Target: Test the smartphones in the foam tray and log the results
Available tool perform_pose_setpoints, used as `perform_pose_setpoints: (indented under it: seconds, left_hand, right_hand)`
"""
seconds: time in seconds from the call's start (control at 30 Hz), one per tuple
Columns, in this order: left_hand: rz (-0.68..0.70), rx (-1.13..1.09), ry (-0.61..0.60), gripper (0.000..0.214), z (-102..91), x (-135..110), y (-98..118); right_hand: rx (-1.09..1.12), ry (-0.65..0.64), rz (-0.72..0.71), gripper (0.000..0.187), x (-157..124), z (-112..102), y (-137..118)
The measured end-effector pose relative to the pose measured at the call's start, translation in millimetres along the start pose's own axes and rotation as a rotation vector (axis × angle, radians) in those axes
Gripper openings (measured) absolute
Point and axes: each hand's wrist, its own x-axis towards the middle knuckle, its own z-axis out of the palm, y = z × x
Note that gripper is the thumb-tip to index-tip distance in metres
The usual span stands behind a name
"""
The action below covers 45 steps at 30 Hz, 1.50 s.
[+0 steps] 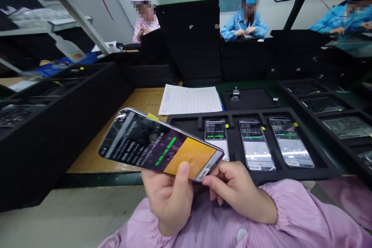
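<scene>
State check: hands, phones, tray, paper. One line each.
Left hand: gripping held phone, thumb over its screen
Right hand: at held phone's lower end
Held phone: screen lit, tilted, yellow tab on edge
Left tray phone: face up, lit, partly hidden
Middle tray phone: face up, lit
Right tray phone: face up, lit
Phone tray: flat, three phones inside
Paper sheet: lying flat, printed grid up

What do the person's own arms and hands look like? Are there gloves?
The arms wear loose, pinkish-lilac sleeves with fine stripes, puffy near the wrists. The left hand and right hand wear no gloves.
</scene>
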Motion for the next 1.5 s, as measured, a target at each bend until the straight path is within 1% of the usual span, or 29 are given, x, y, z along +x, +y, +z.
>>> perform_pose_setpoints:
  seconds: [0.1, 0.13, 0.17, 0.23, 0.27, 0.33, 0.43, 0.53, 0.63, 0.7, 0.73, 0.77, 0.8, 0.87, 0.93, 0.97, 1.0, 1.03, 1.07, 1.13, 1.17, 1.2, 1.23, 1.3, 1.33, 1.37, 1.4, 1.43, 1.5]
  left_hand:
    - [0.0, -0.056, 0.029, 0.036, 4.0, 16, 4]
    - [0.006, -0.066, 0.047, 0.035, 4.1, 21, 5]
    - [0.006, -0.07, 0.059, 0.035, 3.6, 25, 5]
    - [-0.046, -0.078, 0.032, 0.037, 2.0, 28, 4]
    - [-0.091, -0.089, 0.003, 0.039, 1.5, 25, 3]
    - [-0.153, -0.125, -0.042, 0.046, 1.7, 16, -1]
    - [-0.161, -0.168, -0.058, 0.049, 5.8, 0, -4]
    - [-0.169, -0.174, -0.061, 0.049, 12.4, -5, -3]
    - [-0.133, -0.151, -0.022, 0.047, 13.7, 9, -1]
    - [-0.106, -0.105, 0.009, 0.047, 5.6, 27, 0]
    - [-0.121, -0.066, -0.002, 0.049, -1.8, 38, -1]
    - [-0.169, -0.015, -0.044, 0.054, -11.2, 49, -4]
    - [-0.24, 0.042, -0.118, 0.062, -21.9, 61, -7]
    - [-0.4, 0.144, -0.317, 0.074, -43.8, 81, -16]
    - [-0.516, 0.252, -0.529, 0.072, -60.3, 94, -26]
    - [-0.531, 0.323, -0.615, 0.068, -64.6, 98, -31]
    - [-0.497, 0.419, -0.667, 0.063, -65.7, 98, -34]
    - [-0.407, 0.538, -0.675, 0.059, -63.5, 96, -36]
    - [-0.274, 0.672, -0.644, 0.055, -58.2, 91, -38]
    - [0.039, 0.92, -0.552, 0.053, -40.1, 73, -38]
    - [0.161, 1.003, -0.538, 0.054, -28.9, 62, -38]
    - [0.215, 1.047, -0.59, 0.056, -17.7, 51, -37]
    - [0.198, 1.063, -0.686, 0.059, -7.1, 41, -37]
    - [0.052, 1.037, -0.876, 0.066, 9.5, 26, -38]
    - [-0.042, 0.993, -0.936, 0.069, 15.0, 21, -39]
    - [-0.134, 0.929, -0.957, 0.073, 18.8, 19, -40]
    - [-0.222, 0.848, -0.944, 0.077, 21.4, 18, -41]
    - [-0.304, 0.751, -0.897, 0.081, 23.3, 19, -43]
    - [-0.465, 0.528, -0.74, 0.088, 26.9, 23, -47]
  right_hand:
    - [-0.088, 0.01, -0.18, 0.031, -2, -5, -1]
    - [-0.113, 0.017, -0.21, 0.03, -2, -7, -2]
    - [-0.125, 0.022, -0.212, 0.028, -2, -8, -1]
    - [-0.099, 0.016, -0.161, 0.018, 0, -9, 0]
    - [-0.068, 0.007, -0.136, 0.014, 1, -9, 1]
    - [0.003, -0.008, -0.11, 0.016, 3, -8, 2]
    - [0.026, 0.028, -0.119, 0.02, 4, -6, 4]
    - [-0.022, 0.077, -0.187, 0.025, 3, -6, 5]
    - [-0.056, 0.098, -0.266, 0.026, -2, -11, 5]
    - [-0.105, 0.152, -0.288, 0.026, -8, -18, 7]
    - [-0.135, 0.199, -0.296, 0.025, -11, -24, 7]
    - [-0.165, 0.252, -0.308, 0.024, -15, -30, 9]
    - [-0.19, 0.312, -0.324, 0.023, -18, -36, 10]
    - [-0.219, 0.431, -0.359, 0.022, -23, -49, 14]
    - [-0.202, 0.501, -0.358, 0.023, -24, -59, 18]
    - [-0.177, 0.508, -0.341, 0.023, -24, -62, 21]
    - [-0.148, 0.503, -0.32, 0.023, -24, -64, 23]
    - [-0.121, 0.492, -0.299, 0.023, -23, -65, 25]
    - [-0.098, 0.481, -0.284, 0.023, -23, -65, 27]
    - [-0.075, 0.465, -0.272, 0.023, -23, -64, 29]
    - [-0.071, 0.459, -0.271, 0.023, -23, -64, 29]
    - [-0.067, 0.452, -0.269, 0.023, -24, -64, 29]
    - [-0.063, 0.446, -0.264, 0.024, -25, -64, 29]
    - [-0.046, 0.428, -0.252, 0.025, -27, -66, 31]
    - [-0.031, 0.418, -0.248, 0.025, -29, -66, 32]
    - [-0.01, 0.404, -0.246, 0.026, -30, -67, 33]
    - [0.019, 0.39, -0.247, 0.027, -30, -68, 33]
    - [0.059, 0.376, -0.249, 0.028, -31, -69, 33]
    - [0.178, 0.32, -0.216, 0.029, -31, -70, 31]
